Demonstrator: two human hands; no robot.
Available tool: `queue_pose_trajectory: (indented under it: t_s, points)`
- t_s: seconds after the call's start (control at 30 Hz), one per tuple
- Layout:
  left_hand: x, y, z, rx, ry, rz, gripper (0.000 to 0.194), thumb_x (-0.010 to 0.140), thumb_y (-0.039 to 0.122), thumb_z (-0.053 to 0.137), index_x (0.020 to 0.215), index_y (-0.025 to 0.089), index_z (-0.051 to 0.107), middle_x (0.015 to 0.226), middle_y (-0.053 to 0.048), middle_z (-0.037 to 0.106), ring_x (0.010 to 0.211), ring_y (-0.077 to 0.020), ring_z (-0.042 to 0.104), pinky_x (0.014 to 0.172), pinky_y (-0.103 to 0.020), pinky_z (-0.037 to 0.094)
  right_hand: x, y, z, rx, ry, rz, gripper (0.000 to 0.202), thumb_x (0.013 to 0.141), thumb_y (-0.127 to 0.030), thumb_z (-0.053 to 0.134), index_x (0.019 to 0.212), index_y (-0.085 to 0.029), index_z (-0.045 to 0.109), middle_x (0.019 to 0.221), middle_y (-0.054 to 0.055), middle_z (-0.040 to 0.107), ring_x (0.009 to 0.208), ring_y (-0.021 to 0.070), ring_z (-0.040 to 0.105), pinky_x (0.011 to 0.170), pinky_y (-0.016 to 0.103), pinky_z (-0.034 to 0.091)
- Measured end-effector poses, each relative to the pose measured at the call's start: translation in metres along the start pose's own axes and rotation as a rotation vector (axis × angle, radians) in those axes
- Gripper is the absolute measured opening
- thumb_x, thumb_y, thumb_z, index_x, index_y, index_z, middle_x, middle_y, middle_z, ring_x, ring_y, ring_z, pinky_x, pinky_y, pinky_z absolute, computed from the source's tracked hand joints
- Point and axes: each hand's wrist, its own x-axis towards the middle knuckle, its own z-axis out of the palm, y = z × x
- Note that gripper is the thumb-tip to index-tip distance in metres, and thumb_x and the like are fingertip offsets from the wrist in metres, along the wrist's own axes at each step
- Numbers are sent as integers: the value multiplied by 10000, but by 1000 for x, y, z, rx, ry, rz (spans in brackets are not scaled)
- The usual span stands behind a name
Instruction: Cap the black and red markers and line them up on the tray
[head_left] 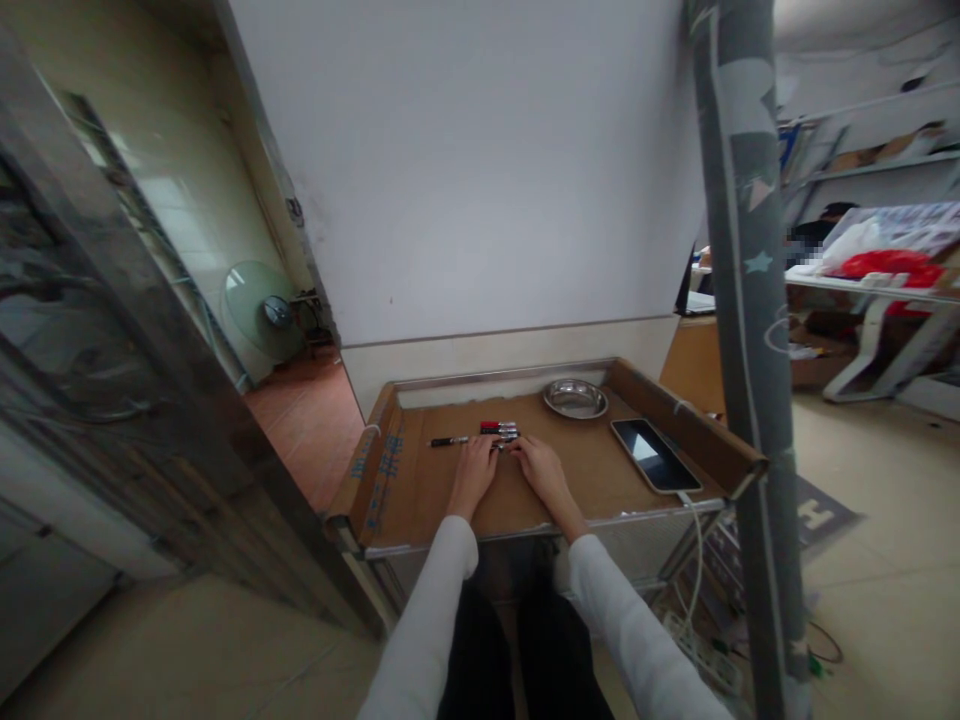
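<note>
Both my hands rest on a cardboard-lined tray table (420, 490). My left hand (474, 470) and my right hand (541, 470) lie side by side, fingertips meeting at a marker (504, 444) between them. Just beyond the fingers lie two more markers with red and black caps (498, 428). A black pen (448, 441) lies to the left of my left hand. Whether either hand grips the marker is too small to tell.
A round metal bowl (575, 398) sits at the tray's back right. A phone or tablet (655, 454) with a white cable lies on the right. A grey wrapped pole (750, 330) stands at right, a metal door frame (150, 380) at left, and a power strip (705, 650) lies on the floor.
</note>
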Motion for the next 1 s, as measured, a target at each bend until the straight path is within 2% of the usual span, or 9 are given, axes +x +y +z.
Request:
queue_pose_trajectory:
  t_s: [0.13,0.27,0.43,0.57,0.73,1.0]
  points:
    - [-1,0,1,44,-56,22,203,872,246,513,1064,217,570,1053,-44,617,1028,-211,502,903,-374,378,-1,2,-2,-94,77,111,178,880,-172,436,935,-194,604,920,83,642,873,197,568,762,279,377]
    - [-2,1,0,75,-112,28,180,839,356,565,942,218,616,961,-36,607,963,-214,500,877,-370,369,-1,5,0,-160,89,168,184,892,-189,426,941,-194,603,894,91,653,841,205,563,732,292,353]
    - [-2,1,0,47,-106,34,138,854,321,550,869,196,603,917,-30,607,933,-195,512,865,-338,373,-2,4,1,-173,34,158,187,889,-167,424,948,-195,598,913,97,660,846,213,561,736,303,341]
    - [-2,1,-1,53,-50,-3,120,872,282,521,902,185,585,924,-37,621,913,-196,527,840,-333,386,-4,1,0,-171,25,108,185,888,-166,423,957,-197,593,924,92,660,867,216,558,760,308,343]
    - [-2,4,-5,35,-16,17,117,882,271,504,933,194,576,931,-38,621,916,-193,536,844,-333,395,-3,-1,0,-146,15,17,202,880,-158,417,972,-191,594,917,102,654,865,223,554,779,316,354]
    - [-4,7,-9,57,7,7,116,883,253,502,946,197,581,945,-46,622,925,-199,535,849,-345,395,-3,-8,-4,-135,16,13,210,891,-185,404,987,-180,591,916,117,654,868,238,562,790,334,372]
